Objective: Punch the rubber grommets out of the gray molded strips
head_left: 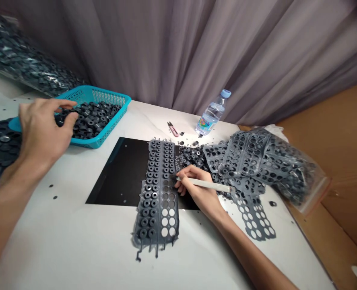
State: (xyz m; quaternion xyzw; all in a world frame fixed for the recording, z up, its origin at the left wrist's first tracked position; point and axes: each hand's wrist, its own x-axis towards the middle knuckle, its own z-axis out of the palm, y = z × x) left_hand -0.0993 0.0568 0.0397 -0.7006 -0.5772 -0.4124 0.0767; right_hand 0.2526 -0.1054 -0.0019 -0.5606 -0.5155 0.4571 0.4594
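We position the left hand [47,127] over the blue basket [108,132] of black rings [96,117] at far left, thumb and forefinger parted; we grip a white pen-like tool [210,184] in the right hand [202,191], its dark end at the right edge of the ring sheet [159,189]; this sheet lies at the centre of the tabletop [87,245], partly on a black mat [118,173]; white shows through its near-right holes [165,222]; we see pink snips [174,129] and a bottle [211,116] farther off.
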